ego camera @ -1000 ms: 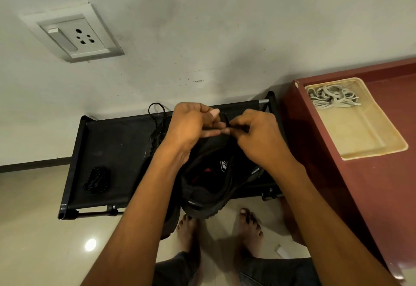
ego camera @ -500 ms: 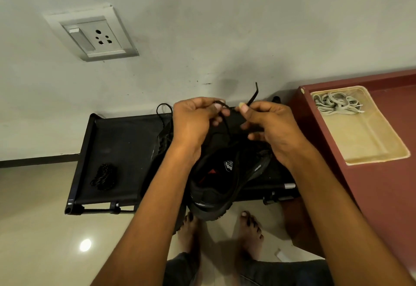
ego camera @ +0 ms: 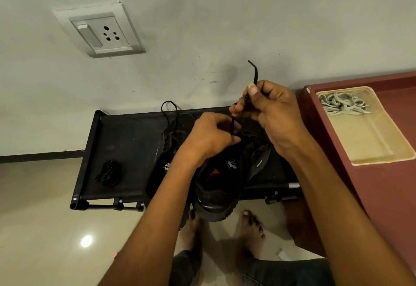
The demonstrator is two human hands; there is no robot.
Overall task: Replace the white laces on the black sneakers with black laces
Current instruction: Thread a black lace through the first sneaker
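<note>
The right hand (ego camera: 273, 110) pinched a black lace (ego camera: 253, 83) at frame centre, its tip sticking up above the thumb — the left hand (ego camera: 211, 137) gripped the sneaker (ego camera: 221, 180) below. Two sneakers, one spare lace bundle (ego camera: 108, 173), white laces (ego camera: 343, 105) upper right.

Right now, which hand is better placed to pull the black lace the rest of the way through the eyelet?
The right hand: it already pinches the black lace near its free tip, raised above the sneaker. The left hand is low at the eyelets, steadying the shoe.
</note>
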